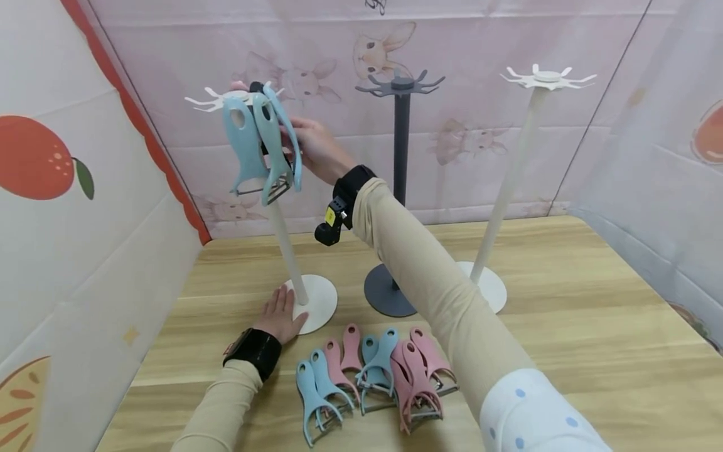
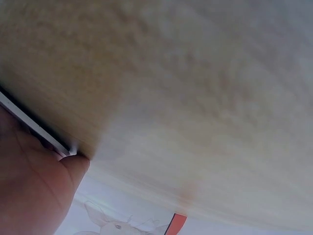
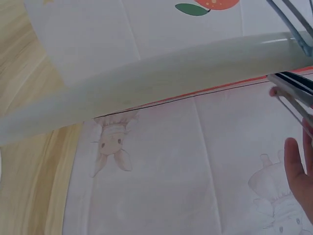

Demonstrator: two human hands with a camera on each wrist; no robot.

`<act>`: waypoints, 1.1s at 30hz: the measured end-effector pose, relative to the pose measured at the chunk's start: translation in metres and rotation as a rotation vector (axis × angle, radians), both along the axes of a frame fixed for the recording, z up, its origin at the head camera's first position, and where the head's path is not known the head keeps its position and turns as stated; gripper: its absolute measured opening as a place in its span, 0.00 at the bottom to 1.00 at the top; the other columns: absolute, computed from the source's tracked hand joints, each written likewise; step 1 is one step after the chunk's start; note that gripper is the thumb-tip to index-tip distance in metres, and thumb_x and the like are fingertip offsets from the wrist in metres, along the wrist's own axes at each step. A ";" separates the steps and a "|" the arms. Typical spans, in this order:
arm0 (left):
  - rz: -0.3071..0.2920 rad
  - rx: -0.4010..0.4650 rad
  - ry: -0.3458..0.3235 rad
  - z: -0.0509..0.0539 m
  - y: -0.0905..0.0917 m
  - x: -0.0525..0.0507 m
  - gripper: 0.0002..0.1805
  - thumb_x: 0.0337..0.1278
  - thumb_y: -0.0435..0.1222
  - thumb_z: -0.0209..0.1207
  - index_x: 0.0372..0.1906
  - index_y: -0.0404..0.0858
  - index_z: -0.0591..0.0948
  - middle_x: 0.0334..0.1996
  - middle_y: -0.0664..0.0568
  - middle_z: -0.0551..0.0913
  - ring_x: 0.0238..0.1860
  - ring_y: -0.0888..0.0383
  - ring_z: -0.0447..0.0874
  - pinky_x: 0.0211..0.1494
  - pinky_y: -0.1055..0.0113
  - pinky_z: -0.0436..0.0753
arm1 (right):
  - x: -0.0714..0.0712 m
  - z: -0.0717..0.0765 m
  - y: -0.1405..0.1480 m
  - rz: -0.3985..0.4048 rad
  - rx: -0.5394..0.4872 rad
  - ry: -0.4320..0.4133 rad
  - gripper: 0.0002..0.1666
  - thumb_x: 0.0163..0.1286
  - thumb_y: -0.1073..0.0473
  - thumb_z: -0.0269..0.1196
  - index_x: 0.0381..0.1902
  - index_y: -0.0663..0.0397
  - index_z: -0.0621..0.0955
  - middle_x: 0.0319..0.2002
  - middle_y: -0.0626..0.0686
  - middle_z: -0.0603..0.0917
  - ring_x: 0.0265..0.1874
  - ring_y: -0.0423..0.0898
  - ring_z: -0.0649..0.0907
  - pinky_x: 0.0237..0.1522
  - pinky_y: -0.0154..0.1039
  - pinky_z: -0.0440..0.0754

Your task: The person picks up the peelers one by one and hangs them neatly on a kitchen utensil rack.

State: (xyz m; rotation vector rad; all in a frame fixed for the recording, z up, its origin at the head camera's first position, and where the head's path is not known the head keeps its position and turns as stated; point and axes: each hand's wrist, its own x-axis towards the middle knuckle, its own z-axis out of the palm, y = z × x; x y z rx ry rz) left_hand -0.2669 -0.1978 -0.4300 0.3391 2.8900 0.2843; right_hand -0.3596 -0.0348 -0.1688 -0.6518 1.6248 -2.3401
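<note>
Head view: your right hand [image 1: 321, 150] is up beside the crown of the leftmost white, metal-looking rack [image 1: 289, 254], on that rack's right side. Nearest your fingers is a light-blue plastic peeler [image 1: 294, 141], seen edge-on, its long axis near upright, upper end leaning left to the rack's crown, lower end out to the right. Your fingers pass behind it, partly hidden, so can't tell how far they're open or whether they pinch it. Key relation, I'd judge: peeler's upper end against the crown's hooks; too small to tell if it's seated. Your left hand [image 1: 278, 316] lies flat on the rack's base, fingers straight, gripping nothing, far below that peeler; right is nearer. Pink and blue plastic peelers [image 1: 381, 363] lie in front of the rack's base.
</note>
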 end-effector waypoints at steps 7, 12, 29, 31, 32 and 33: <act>-0.027 0.026 -0.006 0.006 -0.004 -0.002 0.38 0.66 0.47 0.40 0.66 0.21 0.47 0.67 0.28 0.40 0.68 0.37 0.37 0.66 0.44 0.47 | 0.007 -0.020 0.006 -0.037 0.047 0.065 0.22 0.74 0.58 0.44 0.63 0.57 0.68 0.54 0.55 0.76 0.50 0.44 0.75 0.49 0.40 0.73; -0.029 0.041 -0.012 0.007 -0.008 -0.004 0.37 0.66 0.46 0.40 0.66 0.20 0.47 0.67 0.27 0.40 0.68 0.36 0.37 0.66 0.44 0.46 | 0.019 -0.041 0.013 -0.020 0.101 0.138 0.25 0.76 0.57 0.38 0.68 0.55 0.60 0.62 0.58 0.67 0.58 0.47 0.68 0.54 0.46 0.70; -0.083 0.041 0.006 -0.002 -0.035 -0.031 0.43 0.65 0.53 0.37 0.65 0.18 0.45 0.66 0.24 0.38 0.67 0.32 0.35 0.64 0.40 0.46 | 0.074 -0.126 0.070 -0.020 0.876 0.499 0.32 0.74 0.52 0.42 0.71 0.53 0.49 0.68 0.55 0.57 0.66 0.46 0.58 0.63 0.41 0.59; -0.097 0.048 0.003 -0.003 -0.036 -0.033 0.43 0.65 0.53 0.37 0.65 0.18 0.45 0.65 0.24 0.38 0.66 0.32 0.35 0.64 0.39 0.46 | 0.082 -0.138 0.082 -0.005 0.986 0.554 0.32 0.73 0.52 0.44 0.70 0.56 0.51 0.68 0.57 0.57 0.66 0.48 0.58 0.64 0.42 0.57; -0.103 0.055 -0.001 -0.003 -0.036 -0.034 0.44 0.65 0.53 0.37 0.65 0.17 0.45 0.65 0.23 0.38 0.66 0.31 0.35 0.63 0.39 0.46 | 0.086 -0.144 0.088 0.006 1.033 0.572 0.33 0.73 0.52 0.45 0.70 0.58 0.52 0.68 0.59 0.57 0.66 0.50 0.58 0.64 0.43 0.56; -0.109 0.057 -0.006 -0.004 -0.037 -0.034 0.43 0.65 0.53 0.36 0.65 0.17 0.44 0.65 0.23 0.38 0.66 0.31 0.34 0.63 0.39 0.46 | 0.089 -0.151 0.094 0.013 1.092 0.585 0.33 0.72 0.52 0.46 0.70 0.58 0.52 0.67 0.60 0.58 0.66 0.51 0.58 0.64 0.44 0.56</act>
